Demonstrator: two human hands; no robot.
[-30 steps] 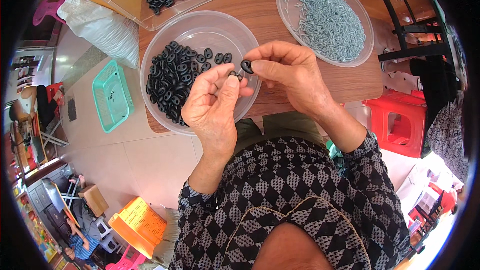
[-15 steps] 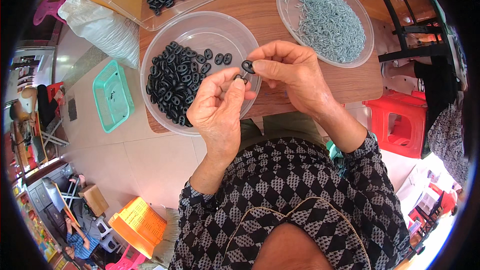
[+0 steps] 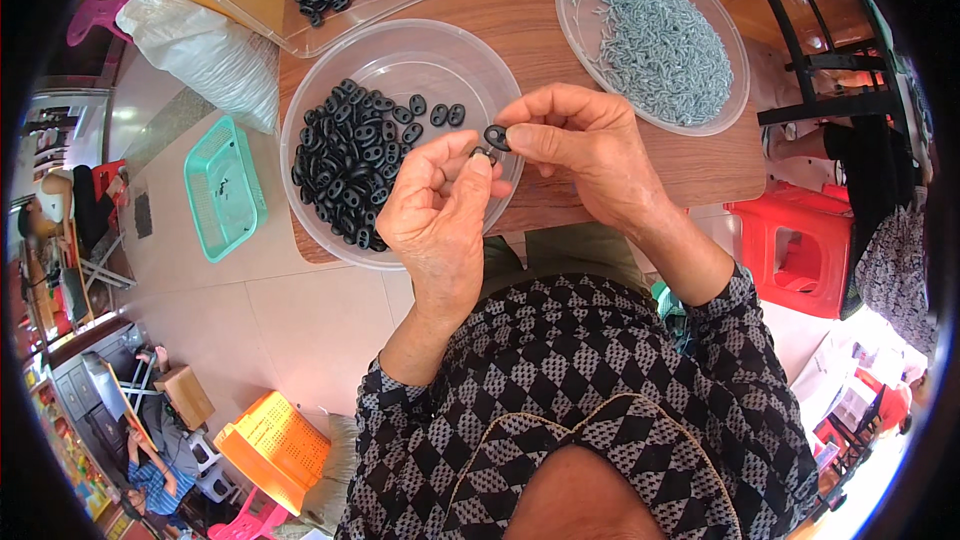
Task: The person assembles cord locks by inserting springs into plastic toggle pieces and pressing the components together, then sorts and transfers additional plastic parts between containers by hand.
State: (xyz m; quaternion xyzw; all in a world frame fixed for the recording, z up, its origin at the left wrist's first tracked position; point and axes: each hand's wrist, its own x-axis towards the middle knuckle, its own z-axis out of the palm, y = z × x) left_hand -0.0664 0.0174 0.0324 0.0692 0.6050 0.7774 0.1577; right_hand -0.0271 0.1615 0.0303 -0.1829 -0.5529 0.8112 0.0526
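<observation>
Between the thumb and finger of my right hand (image 3: 582, 145) is a small black oval piece with two holes (image 3: 496, 137). My left hand (image 3: 442, 205) pinches another small dark piece (image 3: 482, 154), mostly covered by the thumb and fingertips. Both hands meet over the near right rim of a round clear plastic tub (image 3: 460, 45). Inside it, a heap of black two-hole oval pieces (image 3: 345, 155) fills the left side, and a few lie apart near the middle. The two pinched pieces are close together; whether they touch I cannot tell.
A round clear tub (image 3: 572, 15) of small grey-blue screw-like pieces (image 3: 660, 45) stands right on the wooden table (image 3: 540, 30). Beyond lies a clear tray (image 3: 400, 8) with more black pieces. On the floor are a green basket (image 3: 195, 195), orange basket (image 3: 275, 450) and red stool (image 3: 800, 245).
Both hands keep almost the same pose. The black piece in the right fingers has turned slightly, and the view has shifted a little.
</observation>
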